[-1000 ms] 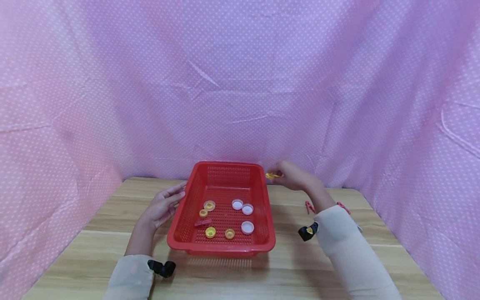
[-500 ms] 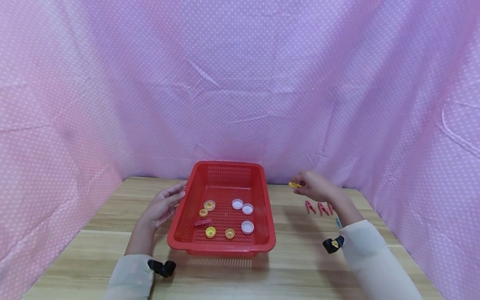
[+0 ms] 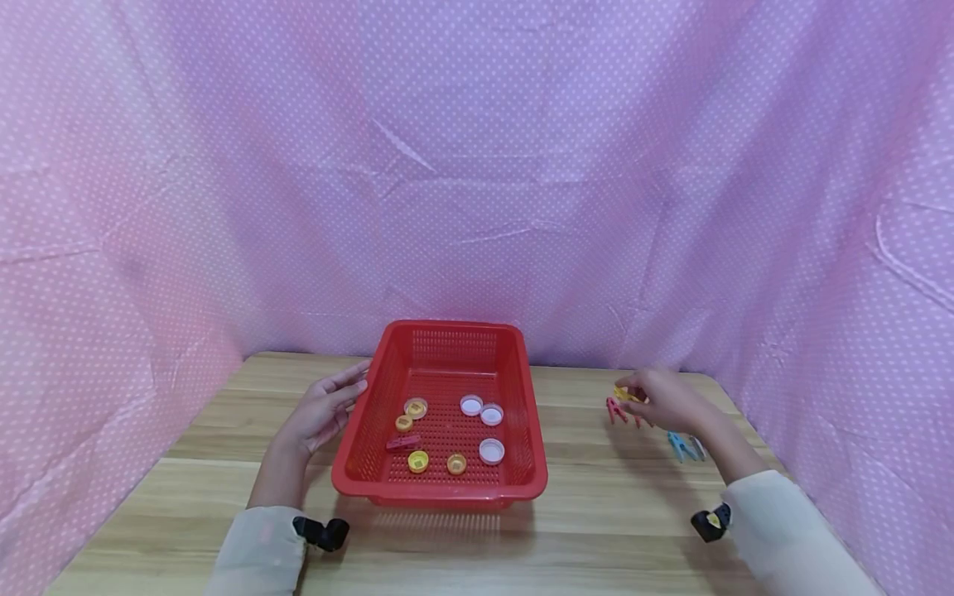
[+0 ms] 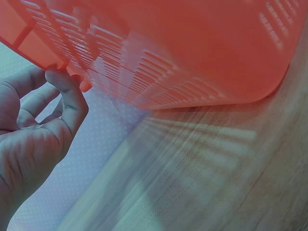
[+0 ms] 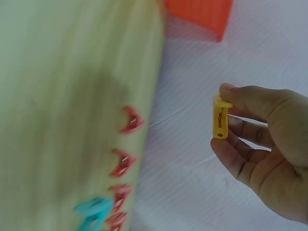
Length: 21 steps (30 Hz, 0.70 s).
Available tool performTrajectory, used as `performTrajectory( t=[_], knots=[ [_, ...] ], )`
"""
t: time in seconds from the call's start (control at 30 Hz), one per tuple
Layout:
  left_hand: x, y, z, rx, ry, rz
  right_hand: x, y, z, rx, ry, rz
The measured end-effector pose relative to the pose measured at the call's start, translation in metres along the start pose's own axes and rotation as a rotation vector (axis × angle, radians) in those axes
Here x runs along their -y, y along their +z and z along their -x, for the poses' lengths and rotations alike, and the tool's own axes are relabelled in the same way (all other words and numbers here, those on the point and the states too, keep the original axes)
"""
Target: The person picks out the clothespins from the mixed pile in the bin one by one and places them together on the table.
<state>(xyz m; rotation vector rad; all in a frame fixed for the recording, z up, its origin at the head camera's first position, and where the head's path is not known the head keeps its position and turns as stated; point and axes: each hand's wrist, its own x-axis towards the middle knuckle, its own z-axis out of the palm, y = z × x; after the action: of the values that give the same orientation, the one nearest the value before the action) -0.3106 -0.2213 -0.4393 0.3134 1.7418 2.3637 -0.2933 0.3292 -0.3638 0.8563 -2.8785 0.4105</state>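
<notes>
A red perforated basket (image 3: pixel 440 491) stands on the wooden table. At its left side my left hand (image 3: pixel 320 414) holds the rim; in the left wrist view the bent thumb (image 4: pixel 67 84) lies against the rim's edge. To the right of the basket, my right hand (image 3: pixel 667 401) pinches a yellow clothespin (image 5: pixel 220 122) between thumb and fingertips, over a row of red clothespins (image 3: pixel 614 410). Part of that row is hidden beneath the hand. Inside the basket are yellow round caps (image 3: pixel 418 462), white round caps (image 3: pixel 492 451) and a red clothespin (image 3: pixel 403 443).
Blue clothespins (image 3: pixel 678 445) lie on the table (image 3: pixel 596 538) near its right edge, close by my right forearm. A pink dotted curtain (image 3: pixel 477 182) hangs behind the table and along both sides.
My right hand has moved right and down with the yellow clothespin, from beside the basket's far right corner to the red clothespins. The left hand and basket have stayed in place.
</notes>
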Motion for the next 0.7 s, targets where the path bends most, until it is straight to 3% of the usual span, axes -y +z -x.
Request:
performTrajectory(
  t=[0.47,0.7],
  knots=[
    [-0.002,0.001,-0.001,0.021,0.001,0.011,-0.037,0.038,0.046,-0.062,0.036,0.007],
    [0.0,-0.001,-0.001,0.024,0.006,0.018,-0.044,0.054,0.055,-0.023,0.018,-0.02]
  ],
)
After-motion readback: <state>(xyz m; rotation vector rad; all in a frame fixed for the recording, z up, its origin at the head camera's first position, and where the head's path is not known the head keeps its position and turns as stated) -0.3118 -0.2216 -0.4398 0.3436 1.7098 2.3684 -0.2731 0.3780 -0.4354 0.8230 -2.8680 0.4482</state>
